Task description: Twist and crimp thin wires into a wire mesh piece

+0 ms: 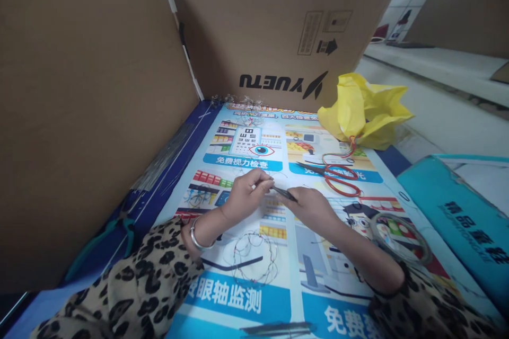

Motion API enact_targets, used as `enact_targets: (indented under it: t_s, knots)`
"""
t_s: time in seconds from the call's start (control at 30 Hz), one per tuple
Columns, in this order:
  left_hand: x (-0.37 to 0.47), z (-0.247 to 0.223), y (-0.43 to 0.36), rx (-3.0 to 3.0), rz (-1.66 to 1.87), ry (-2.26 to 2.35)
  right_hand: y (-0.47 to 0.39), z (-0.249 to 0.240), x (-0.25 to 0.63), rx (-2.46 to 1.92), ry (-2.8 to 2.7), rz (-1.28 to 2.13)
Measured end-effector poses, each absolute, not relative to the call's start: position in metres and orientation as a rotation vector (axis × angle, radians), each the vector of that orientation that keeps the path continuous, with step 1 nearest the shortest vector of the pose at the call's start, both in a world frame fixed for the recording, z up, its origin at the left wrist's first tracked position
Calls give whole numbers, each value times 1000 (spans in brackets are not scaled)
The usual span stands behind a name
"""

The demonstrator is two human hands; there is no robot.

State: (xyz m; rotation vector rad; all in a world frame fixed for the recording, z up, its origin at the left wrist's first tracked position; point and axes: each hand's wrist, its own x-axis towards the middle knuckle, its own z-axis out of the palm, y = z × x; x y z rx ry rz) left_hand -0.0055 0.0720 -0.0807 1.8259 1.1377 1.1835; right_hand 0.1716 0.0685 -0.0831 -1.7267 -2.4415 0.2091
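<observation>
My left hand [248, 193], with a silver bangle at the wrist, is closed in a pinch over the middle of the printed sheet. A thin curved wire [281, 175] shows at its fingertips. My right hand [312, 206] is wrapped round a slim dark metal tool [285, 193], its tip meeting the left fingertips. Whether this is tweezers or narrow pliers I cannot tell, as the hand hides most of it. Below my hands lies a loose ring of beaded wire [254, 259]. Red-handled scissors [342, 177] rest beyond my right hand.
Cardboard walls [254, 26] stand at the left and back. A crumpled yellow bag [361, 111] and a teal box [457, 222] are on the right, near a wire coil [421, 243]. Teal-handled pliers [105, 238] and straight wires [167, 159] lie left. Dark slender pieces [278, 328] lie in front.
</observation>
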Motion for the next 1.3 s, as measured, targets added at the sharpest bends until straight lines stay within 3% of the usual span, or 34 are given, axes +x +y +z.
enact_targets:
  t_s: [0.37, 0.7, 1.0, 1.3]
  knots:
    - [-6, -86, 80, 1502, 1061, 1048, 66, -96, 175, -1606, -2478, -240]
    - [-4, -89, 80, 1534, 1007, 1154, 67, -95, 176, -1537, -2507, -313]
    - [-12, -88, 86, 1744, 1001, 1369, 74, -92, 183, -1636, -2353, -35]
    - [-9, -84, 78, 2311, 809, 1581, 74, -82, 181, -1549, -2082, 633]
